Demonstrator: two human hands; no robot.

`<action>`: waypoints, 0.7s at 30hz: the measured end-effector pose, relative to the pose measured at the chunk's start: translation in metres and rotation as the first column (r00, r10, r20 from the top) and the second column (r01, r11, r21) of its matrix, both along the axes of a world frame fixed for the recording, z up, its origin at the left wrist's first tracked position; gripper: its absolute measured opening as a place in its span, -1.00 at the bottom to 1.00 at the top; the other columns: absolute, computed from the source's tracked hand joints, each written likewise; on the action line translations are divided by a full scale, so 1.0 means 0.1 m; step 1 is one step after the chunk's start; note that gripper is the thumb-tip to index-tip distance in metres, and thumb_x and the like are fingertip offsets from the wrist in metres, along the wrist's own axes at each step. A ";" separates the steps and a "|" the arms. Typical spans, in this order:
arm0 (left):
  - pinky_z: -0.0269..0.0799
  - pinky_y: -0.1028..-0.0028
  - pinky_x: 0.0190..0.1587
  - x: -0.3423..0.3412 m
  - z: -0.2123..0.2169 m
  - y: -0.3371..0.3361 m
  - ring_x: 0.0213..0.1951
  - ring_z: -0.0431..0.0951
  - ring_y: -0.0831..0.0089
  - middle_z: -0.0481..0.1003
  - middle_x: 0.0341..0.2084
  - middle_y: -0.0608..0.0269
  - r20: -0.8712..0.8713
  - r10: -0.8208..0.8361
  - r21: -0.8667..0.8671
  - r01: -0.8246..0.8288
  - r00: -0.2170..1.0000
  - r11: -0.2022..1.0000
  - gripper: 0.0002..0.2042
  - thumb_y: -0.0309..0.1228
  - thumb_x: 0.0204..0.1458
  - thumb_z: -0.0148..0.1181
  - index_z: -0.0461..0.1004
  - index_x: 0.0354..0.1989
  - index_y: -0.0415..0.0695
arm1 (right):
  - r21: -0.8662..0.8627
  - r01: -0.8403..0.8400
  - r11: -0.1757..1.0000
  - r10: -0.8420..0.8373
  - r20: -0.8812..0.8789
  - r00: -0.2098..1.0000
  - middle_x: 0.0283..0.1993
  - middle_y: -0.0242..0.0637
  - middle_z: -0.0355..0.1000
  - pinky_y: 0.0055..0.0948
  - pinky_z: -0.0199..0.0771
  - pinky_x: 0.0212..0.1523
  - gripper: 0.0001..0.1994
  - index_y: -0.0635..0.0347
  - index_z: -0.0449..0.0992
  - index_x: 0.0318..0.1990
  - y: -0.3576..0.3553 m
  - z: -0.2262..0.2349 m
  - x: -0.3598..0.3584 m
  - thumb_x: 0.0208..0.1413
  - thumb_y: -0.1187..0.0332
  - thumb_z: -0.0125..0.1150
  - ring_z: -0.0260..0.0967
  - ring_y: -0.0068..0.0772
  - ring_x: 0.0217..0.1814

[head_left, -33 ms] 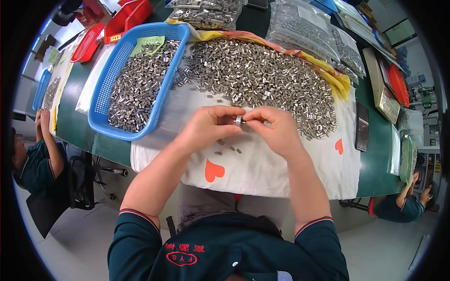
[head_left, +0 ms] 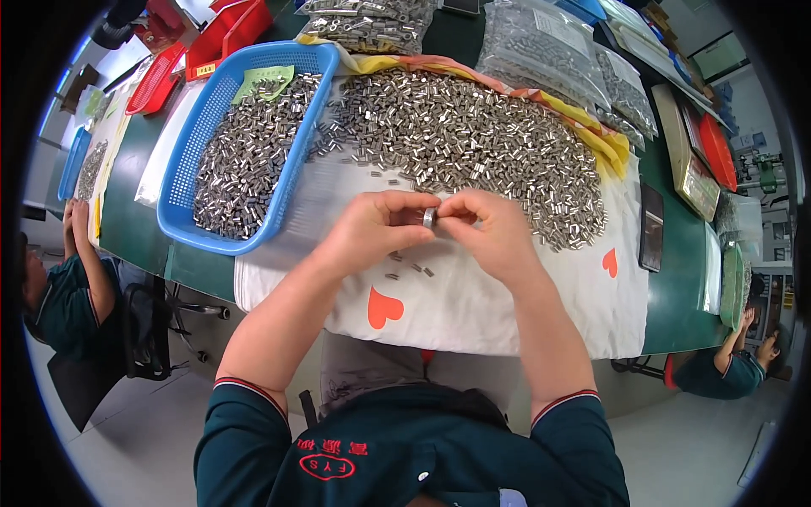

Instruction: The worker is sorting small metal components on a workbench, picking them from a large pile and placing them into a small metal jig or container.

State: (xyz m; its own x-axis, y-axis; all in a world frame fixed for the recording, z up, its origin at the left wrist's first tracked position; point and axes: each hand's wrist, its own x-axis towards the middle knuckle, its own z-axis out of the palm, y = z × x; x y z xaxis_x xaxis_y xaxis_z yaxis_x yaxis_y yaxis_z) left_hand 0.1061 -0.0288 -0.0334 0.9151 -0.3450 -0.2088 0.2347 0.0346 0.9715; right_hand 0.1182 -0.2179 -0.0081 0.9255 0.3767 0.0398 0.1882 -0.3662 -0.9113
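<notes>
Over the white cloth (head_left: pixel 473 317), my left hand (head_left: pixel 377 226) pinches a small silvery metal ring (head_left: pixel 430 218) between thumb and fingertips. My right hand (head_left: pixel 488 225) is closed right beside the ring, its thumb and forefinger pressed together near the ring's face; whatever they grip is too small and hidden to name. Beyond both hands spreads a broad heap of short metal pins (head_left: pixel 456 127). A few loose pins (head_left: pixel 416 268) lie on the cloth below my left hand.
To the left stands a blue perforated basket (head_left: pixel 166 190) full of similar pins, with a green slip (head_left: pixel 253 82) in it. Bagged metal parts (head_left: pixel 541 51) lie at the back. On the right is a dark phone (head_left: pixel 651 228). Co-workers (head_left: pixel 72 283) sit on either side.
My right fingertips have shifted very slightly at the ring. Everything else stays in place.
</notes>
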 end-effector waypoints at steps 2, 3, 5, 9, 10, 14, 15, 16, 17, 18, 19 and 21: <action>0.37 0.68 -0.34 -0.01 0.00 0.00 -0.40 0.41 0.73 0.46 -0.43 0.42 -0.010 0.008 -0.001 -0.008 1.000 1.000 -0.64 -0.55 -0.09 0.24 0.43 -0.05 -0.26 | -0.018 0.003 1.000 -0.004 -0.080 0.997 -0.41 -0.31 0.47 -0.51 0.39 -0.37 -0.88 0.24 0.50 -0.35 -0.01 0.00 0.04 -0.09 0.43 0.22 0.42 -0.46 -0.39; 0.37 0.66 -0.33 -0.02 0.00 -0.01 -0.40 0.41 0.71 0.46 -0.42 0.41 -0.035 -0.015 0.004 0.015 0.999 1.000 -0.64 -0.55 -0.11 0.25 0.44 -0.06 -0.23 | -0.021 0.003 1.000 -0.004 -0.075 0.997 -0.41 -0.35 0.45 -0.56 0.38 -0.35 -0.88 0.24 0.50 -0.34 -0.05 0.02 0.06 -0.08 0.47 0.20 0.40 -0.51 -0.39; 0.38 0.64 -0.32 -0.03 0.00 -0.01 -0.40 0.41 0.70 0.46 -0.41 0.41 -0.059 -0.033 0.010 0.034 0.998 0.999 -0.64 -0.55 -0.12 0.26 0.45 -0.07 -0.20 | -0.024 -0.002 1.000 0.001 -0.069 0.998 -0.41 -0.38 0.43 -0.62 0.36 -0.34 -0.88 0.24 0.51 -0.32 -0.07 0.00 0.10 -0.08 0.51 0.19 0.37 -0.57 -0.39; 0.39 0.61 -0.29 -0.08 0.06 -0.03 -0.36 0.40 0.66 0.49 -0.29 0.34 0.223 -0.287 0.230 0.236 0.932 0.944 -0.63 -0.61 -0.19 0.30 0.48 -0.12 -0.19 | -0.145 0.099 0.984 -0.046 0.333 0.942 -0.41 -0.38 0.40 -0.47 0.35 -0.33 -0.86 0.14 0.54 -0.33 0.02 -0.23 0.16 -0.13 0.46 0.22 0.36 -0.43 -0.36; 0.38 0.60 -0.30 -0.09 0.09 -0.03 -0.37 0.39 0.66 0.49 -0.31 0.33 0.283 -0.359 0.238 0.298 0.889 0.924 -0.64 -0.60 -0.22 0.32 0.50 -0.15 -0.18 | -0.214 0.104 0.971 0.029 0.541 0.841 -0.42 -0.38 0.38 -0.39 0.34 -0.31 -0.86 0.10 0.54 -0.35 0.07 -0.27 0.17 -0.15 0.44 0.23 0.36 -0.37 -0.35; 0.41 0.54 -0.24 -0.09 0.11 0.00 -0.37 0.44 0.55 0.49 -0.40 0.26 0.235 -0.379 0.172 0.346 0.895 0.922 -0.64 -0.53 -0.21 0.33 0.50 -0.14 -0.13 | -0.283 0.111 0.953 0.087 0.603 0.793 -0.44 -0.44 0.32 -0.36 0.27 -0.26 -0.86 0.03 0.56 -0.38 0.18 -0.31 0.17 -0.18 0.42 0.24 0.28 -0.36 -0.31; 0.41 0.54 -0.24 -0.09 0.11 0.01 -0.37 0.44 0.55 0.49 -0.40 0.26 0.235 -0.375 0.170 0.342 0.897 0.924 -0.64 -0.53 -0.21 0.33 0.50 -0.14 -0.13 | -0.285 0.107 0.953 0.091 0.603 0.793 -0.44 -0.44 0.32 -0.36 0.27 -0.26 -0.86 0.03 0.56 -0.38 0.19 -0.31 0.17 -0.18 0.42 0.24 0.28 -0.36 -0.31; 0.41 0.55 -0.24 -0.09 0.12 0.02 -0.36 0.44 0.57 0.49 -0.41 0.27 0.221 -0.405 0.175 0.372 0.887 0.911 -0.64 -0.53 -0.21 0.33 0.50 -0.14 -0.13 | -0.328 0.102 0.939 0.123 0.598 0.792 -0.44 -0.45 0.32 -0.35 0.26 -0.25 -0.87 0.03 0.55 -0.39 0.21 -0.31 0.17 -0.19 0.42 0.24 0.27 -0.37 -0.30; 0.41 0.56 -0.23 -0.09 0.13 0.03 -0.36 0.43 0.59 0.49 -0.41 0.28 0.208 -0.435 0.180 0.402 0.876 0.898 -0.64 -0.53 -0.21 0.33 0.50 -0.14 -0.13 | -0.369 0.096 0.924 0.154 0.592 0.791 -0.43 -0.46 0.31 -0.35 0.24 -0.23 -0.88 0.02 0.55 -0.40 0.22 -0.31 0.16 -0.19 0.42 0.23 0.26 -0.38 -0.28; 0.41 0.56 -0.23 -0.09 0.13 0.03 -0.36 0.43 0.59 0.49 -0.41 0.28 0.208 -0.431 0.179 0.399 0.878 0.899 -0.64 -0.53 -0.21 0.33 0.50 -0.14 -0.13 | -0.370 0.093 0.924 0.158 0.591 0.791 -0.43 -0.46 0.31 -0.35 0.24 -0.23 -0.88 0.02 0.55 -0.40 0.22 -0.32 0.15 -0.19 0.42 0.23 0.26 -0.38 -0.28; 0.41 0.57 -0.24 -0.08 0.12 0.04 -0.36 0.42 0.61 0.48 -0.42 0.30 0.203 -0.432 0.155 0.406 0.879 0.900 -0.64 -0.53 -0.20 0.33 0.50 -0.13 -0.13 | -0.364 0.104 0.926 0.149 0.604 0.783 -0.43 -0.47 0.32 -0.35 0.23 -0.23 -0.89 0.02 0.55 -0.41 0.21 -0.34 0.16 -0.18 0.42 0.23 0.27 -0.39 -0.27; 0.40 0.58 -0.24 -0.08 0.10 0.04 -0.36 0.42 0.63 0.47 -0.42 0.32 0.199 -0.430 0.131 0.411 0.881 0.902 -0.64 -0.53 -0.19 0.33 0.50 -0.13 -0.13 | -0.357 0.112 0.927 0.144 0.617 0.773 -0.43 -0.47 0.33 -0.35 0.22 -0.23 -0.90 0.02 0.55 -0.42 0.19 -0.35 0.15 -0.18 0.41 0.22 0.27 -0.40 -0.26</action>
State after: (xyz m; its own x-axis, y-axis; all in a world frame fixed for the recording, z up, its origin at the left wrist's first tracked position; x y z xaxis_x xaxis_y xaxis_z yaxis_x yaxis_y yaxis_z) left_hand 0.0977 -0.0243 -0.0231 0.7134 -0.6976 -0.0662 -0.0081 -0.1027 0.9947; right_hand 0.1328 -0.1989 -0.0435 0.7333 0.4963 0.4648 0.6730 -0.6272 -0.3921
